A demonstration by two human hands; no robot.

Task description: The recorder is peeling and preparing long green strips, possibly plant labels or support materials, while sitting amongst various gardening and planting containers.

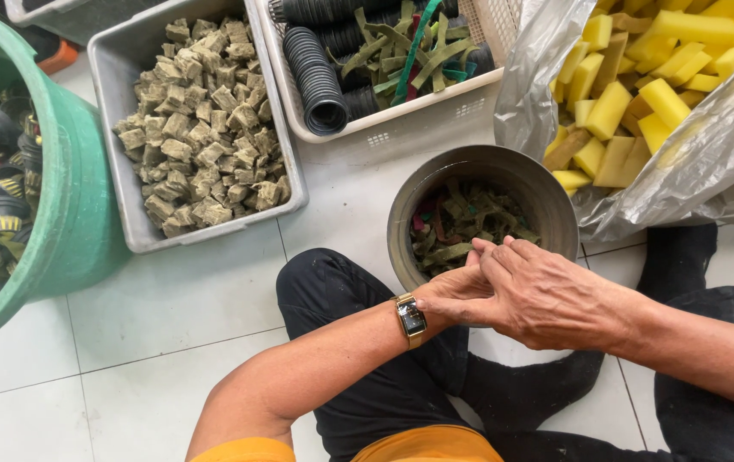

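- A green tub [76, 214] of black ribbed parts sits far left of the fingers.
- A grey crate [123, 60] of brownish cubes lies up-left.
- A bag of yellow sponge blocks [632, 94] lies up-right.
- A round grey pot [546, 201] of green strips sits just beyond the fingertips.
- The right hand [546, 295] overlaps the left hand [457, 299]; fingers curled together, any grip hidden.
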